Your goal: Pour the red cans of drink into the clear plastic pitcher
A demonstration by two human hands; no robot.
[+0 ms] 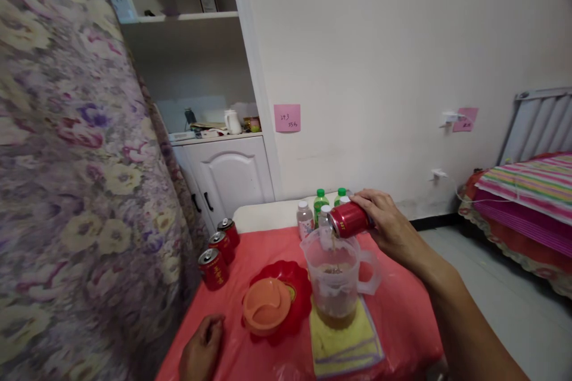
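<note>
My right hand [388,223] grips a red drink can [350,218], tipped on its side over a clear plastic pitcher [336,277]. A thin brown stream falls from the can into the pitcher, which holds brown liquid at the bottom. The pitcher stands on a yellow cloth [344,342]. My left hand [202,348] rests in a loose fist on the red table cover [402,309] near the front left edge, holding nothing. An orange lid-like dish [266,308] lies on a red flower-shaped plate [292,286] just left of the pitcher.
Three upright red cans [220,253] stand at the table's left edge. Several small bottles [319,208], some green-capped, stand behind the pitcher. A flowered curtain [71,190] hangs at left, a white cupboard [226,175] behind, and a bed [522,208] at right.
</note>
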